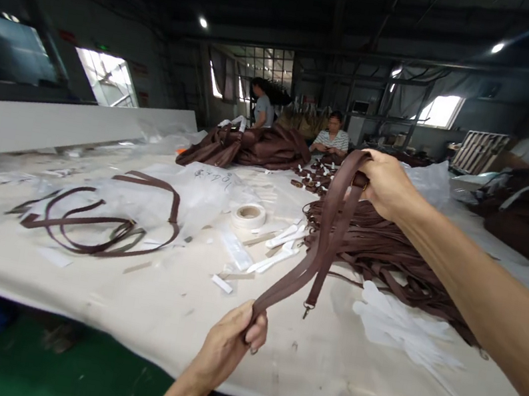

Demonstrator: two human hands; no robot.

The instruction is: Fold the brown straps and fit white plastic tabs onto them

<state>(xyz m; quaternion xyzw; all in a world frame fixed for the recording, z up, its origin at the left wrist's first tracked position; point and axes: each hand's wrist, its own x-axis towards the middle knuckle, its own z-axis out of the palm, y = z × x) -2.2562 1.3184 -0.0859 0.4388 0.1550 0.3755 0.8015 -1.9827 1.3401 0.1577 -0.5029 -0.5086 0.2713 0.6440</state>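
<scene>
A long dark brown strap (pixel 291 282) with metal clips runs between my two hands above the table. My left hand (pixel 233 338) is closed around its lower end near the table's front edge, and a bit of metal shows below the fingers. Farther up and to the right, my right hand (pixel 379 180) grips the strap where it folds over, beside a buckle. From there one end hangs down with a metal snap hook (pixel 307 310). Behind the held strap lies a large heap of similar brown straps (pixel 387 252).
Loose straps (pixel 106 236) lie coiled at the left. A roll of white tape (pixel 248 215), white strips (pixel 281 245) and white gloves (pixel 396 321) rest on the table (pixel 150 301). Brown bags (pixel 263 147) are piled behind. A person (pixel 333 135) sits across; others stand farther off.
</scene>
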